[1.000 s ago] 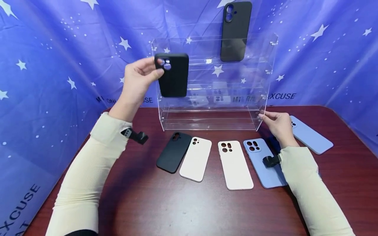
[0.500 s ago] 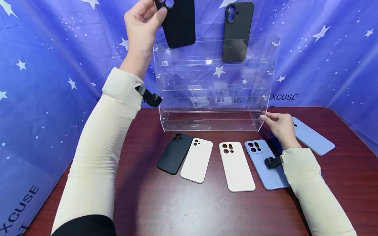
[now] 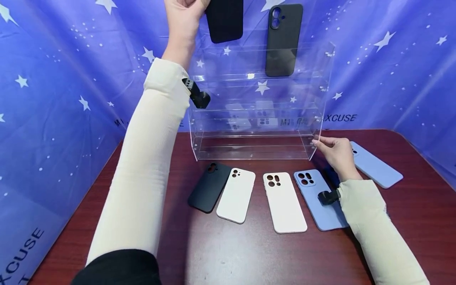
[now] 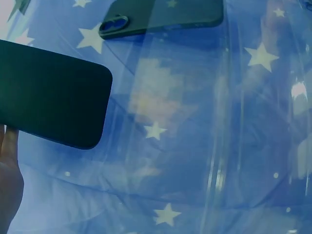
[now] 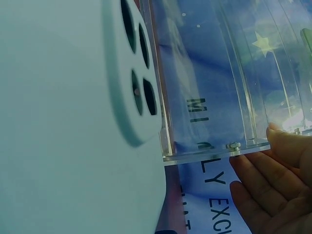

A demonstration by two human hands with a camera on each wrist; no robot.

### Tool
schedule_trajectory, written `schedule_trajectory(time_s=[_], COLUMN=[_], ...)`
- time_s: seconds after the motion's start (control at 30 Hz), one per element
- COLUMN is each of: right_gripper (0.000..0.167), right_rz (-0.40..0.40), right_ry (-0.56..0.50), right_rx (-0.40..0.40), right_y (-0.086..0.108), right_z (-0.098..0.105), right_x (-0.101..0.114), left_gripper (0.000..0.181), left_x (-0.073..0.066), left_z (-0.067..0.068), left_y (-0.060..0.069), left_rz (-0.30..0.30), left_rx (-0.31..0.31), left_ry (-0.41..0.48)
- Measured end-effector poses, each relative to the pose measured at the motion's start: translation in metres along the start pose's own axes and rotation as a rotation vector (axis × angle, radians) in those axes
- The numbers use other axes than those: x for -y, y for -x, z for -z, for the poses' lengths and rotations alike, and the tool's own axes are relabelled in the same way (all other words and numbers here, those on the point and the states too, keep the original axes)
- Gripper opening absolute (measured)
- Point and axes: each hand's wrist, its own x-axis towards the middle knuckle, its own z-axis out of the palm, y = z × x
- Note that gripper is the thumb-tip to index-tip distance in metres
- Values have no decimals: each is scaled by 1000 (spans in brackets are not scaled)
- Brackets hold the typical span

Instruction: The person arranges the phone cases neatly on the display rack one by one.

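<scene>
My left hand (image 3: pixel 182 25) grips a black phone case (image 3: pixel 226 21) by its side, above the left part of a clear acrylic display rack (image 3: pixel 249 152). The top of that hand and case is cut off in the head view. In the left wrist view the case (image 4: pixel 53 92) hangs clear of the rack, fingers at its edge. Another black phone case (image 3: pixel 284 43) stands upright on the rack's top tier, right of centre. My right hand (image 3: pixel 337 155) pinches the rack's right side panel near its bottom; the right wrist view shows thumb and fingers on either side of that panel (image 5: pixel 209 157).
On the table (image 3: pixel 228 257) before the rack lie a black case (image 3: pixel 209 188), a white case (image 3: pixel 236 196), another white case (image 3: pixel 285 202) and a blue case (image 3: pixel 318 198) partly under the right forearm. A light blue case (image 3: pixel 377 164) lies right of the hand. A starry curtain (image 3: pixel 64 79) hangs behind.
My left hand has raised the black case from in front of the rack to above its top tier, moving up and slightly right. The right hand stays on the side panel.
</scene>
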Motion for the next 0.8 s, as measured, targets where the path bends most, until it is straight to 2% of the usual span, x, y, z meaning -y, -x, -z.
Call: schedule_trajectory(time_s=[0.07,0.27,0.4,0.53,0.7,0.8], right_gripper=[41,40,41,42,40,40], right_rz=[7,-1,-10,-12,2,-6], right_ry=[1,0,12,1,1,6], right_rx=[-2,-6,-5,3,-7,-12], right_y=[0,2,5,7,7,7], right_z=[-1,-3,-1,0,-1,0], right_x=[0,1,1,3,6,5], left_gripper=[8,26,32,33,29,25], left_x=[7,24,31,35,35,34], left_z=[3,11,13,11,5,1], left_y=[-1,3,7,9,8,7], left_rz=[-5,21,101,219,356,403], left_rx=[21,27,20,-20,-66,-89], left_ry=[6,-47,-35,-42,-118,-195])
